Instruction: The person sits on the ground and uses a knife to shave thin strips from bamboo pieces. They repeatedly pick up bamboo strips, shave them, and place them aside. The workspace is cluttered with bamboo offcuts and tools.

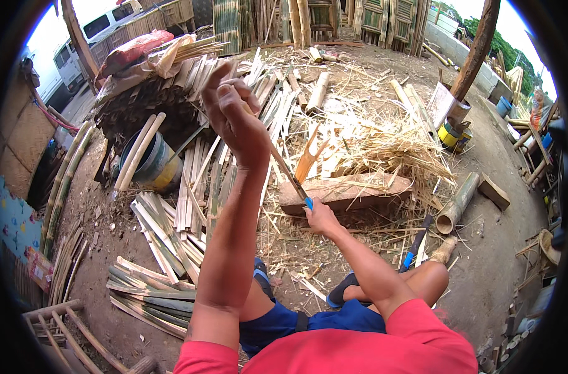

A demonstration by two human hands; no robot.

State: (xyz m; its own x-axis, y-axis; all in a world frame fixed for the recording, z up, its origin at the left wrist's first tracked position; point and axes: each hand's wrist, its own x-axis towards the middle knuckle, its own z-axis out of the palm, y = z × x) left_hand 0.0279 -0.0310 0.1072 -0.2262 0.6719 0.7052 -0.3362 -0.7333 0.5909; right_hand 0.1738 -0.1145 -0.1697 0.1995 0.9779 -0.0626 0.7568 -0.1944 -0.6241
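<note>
A thin bamboo strip (276,153) is held aslant, its lower part beside a blue-handled knife (308,202).
Its top appears pinched by raised left fingers (229,103), seemingly for steadiness; below them, the knife is wrapped by right fingers (317,210), beside a wooden block (358,189).

The upper garment was a plain red shirt (352,352) with short sleeves. The left sleeve (206,358) and the right sleeve (415,321) matched it in colour, and each left the forearm below it uncovered. The left grip (237,118) and the right grip (322,218) were bare. The lower garment was a pair of blue shorts (346,319); a short dark strip (302,321) showed at the front. The left shoe (262,283) and the right shoe (338,293) were dark with blue edging; finer detail was too small to determine.
</note>
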